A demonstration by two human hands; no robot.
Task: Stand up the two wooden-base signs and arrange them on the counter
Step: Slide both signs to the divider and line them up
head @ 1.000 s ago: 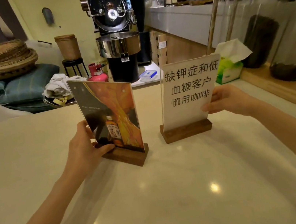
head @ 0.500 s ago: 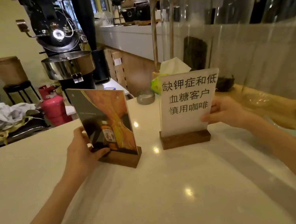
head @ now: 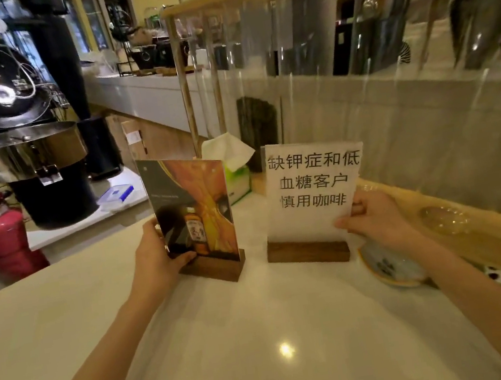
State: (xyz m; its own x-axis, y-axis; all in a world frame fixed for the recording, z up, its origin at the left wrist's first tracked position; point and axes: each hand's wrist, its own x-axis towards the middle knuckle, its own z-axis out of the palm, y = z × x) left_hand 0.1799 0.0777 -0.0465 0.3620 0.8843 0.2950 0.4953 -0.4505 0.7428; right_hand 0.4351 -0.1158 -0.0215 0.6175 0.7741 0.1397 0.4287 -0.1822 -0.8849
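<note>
2 signs upright on counter [head: 232, 339]; left hand [head: 156, 265] grips poster sign [head: 194, 211], right hand [head: 377, 219] seemingly pinches text sign [head: 311, 190]

both arms reach forward, left hand [head: 156, 262] and right hand [head: 377, 219] closed in pinch grips.

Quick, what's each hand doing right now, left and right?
Left hand: closed on the left edge of the picture sign, upright on its wooden base.
Right hand: closed on the right edge of the white text sign, also upright.
</note>
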